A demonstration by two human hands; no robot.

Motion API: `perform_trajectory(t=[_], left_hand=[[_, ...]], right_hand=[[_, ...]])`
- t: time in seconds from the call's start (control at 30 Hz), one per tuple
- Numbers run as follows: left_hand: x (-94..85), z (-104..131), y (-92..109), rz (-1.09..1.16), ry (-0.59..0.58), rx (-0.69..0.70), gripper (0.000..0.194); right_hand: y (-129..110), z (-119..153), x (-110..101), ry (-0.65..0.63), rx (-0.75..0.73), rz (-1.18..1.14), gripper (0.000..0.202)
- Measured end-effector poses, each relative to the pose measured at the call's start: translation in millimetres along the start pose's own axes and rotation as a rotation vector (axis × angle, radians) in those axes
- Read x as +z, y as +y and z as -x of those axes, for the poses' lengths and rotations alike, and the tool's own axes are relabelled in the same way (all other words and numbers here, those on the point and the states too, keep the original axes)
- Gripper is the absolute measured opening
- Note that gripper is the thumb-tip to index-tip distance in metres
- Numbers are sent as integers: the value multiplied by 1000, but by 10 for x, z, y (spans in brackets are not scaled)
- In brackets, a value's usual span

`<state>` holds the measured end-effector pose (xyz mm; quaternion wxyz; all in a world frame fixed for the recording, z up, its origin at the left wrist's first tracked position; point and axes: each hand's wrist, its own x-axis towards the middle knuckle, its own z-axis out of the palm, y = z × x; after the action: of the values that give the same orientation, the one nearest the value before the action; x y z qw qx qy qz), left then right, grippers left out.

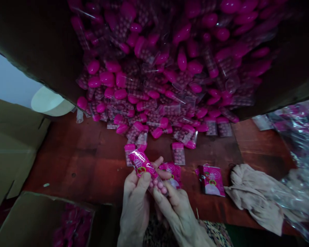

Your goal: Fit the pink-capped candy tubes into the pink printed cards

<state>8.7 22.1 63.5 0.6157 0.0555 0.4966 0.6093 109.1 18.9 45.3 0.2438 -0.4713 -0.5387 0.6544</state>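
Note:
Between my hands is a small clear candy box [158,183] full of pink balls, partly covered by a shiny printed pink sleeve [141,161]. My left hand [136,195] pinches the sleeve, thumb on top. The lower, uncovered end of the box is gripped by my right hand [173,202]. Just behind my right fingers lies a flat stack of printed pink sleeves [173,173], partly hidden. Another stack of sleeves [212,180] rests on the table to the right. Loose candy boxes with pink caps, one of them the upright box [179,154], lie just beyond my hands.
A large tipped carton spills a heap of pink-capped candy boxes [154,94] onto the reddish wooden table [92,161]. At lower left an open carton [28,216] holds pink packs. A crumpled cloth [254,195] and clear plastic wrap [298,144] lie right. A white bowl [48,101] stands left.

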Motion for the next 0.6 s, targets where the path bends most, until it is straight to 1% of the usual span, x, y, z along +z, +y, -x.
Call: perform_trajectory(t=[0.07, 0.2, 0.27, 0.37, 0.43, 0.5, 0.53, 0.6], left_hand=[[-2, 26, -21, 2, 6, -3, 16], [-38, 60, -74, -34, -28, -71, 26], [-65, 64, -85, -54, -57, -89, 34], [-109, 56, -54, -59, -99, -41, 44], [-129, 54, -12, -73, -134, 1, 43], [-133, 70, 20, -97, -159, 15, 35], [-128, 85, 29, -102, -152, 20, 31], [-114, 130, 25, -103, -86, 36, 26]], right_hand=[[11, 4, -8, -31, 0, -32, 30], [-15, -22, -66, -100, 91, -168, 35], [-24, -52, -99, -166, 103, -301, 37], [-11, -96, -121, -305, 125, -564, 35], [1, -112, -114, -362, 164, -712, 38], [8, -112, -95, -369, 208, -803, 40], [10, -106, -85, -365, 229, -838, 40], [19, -88, -73, -366, 267, -869, 39]])
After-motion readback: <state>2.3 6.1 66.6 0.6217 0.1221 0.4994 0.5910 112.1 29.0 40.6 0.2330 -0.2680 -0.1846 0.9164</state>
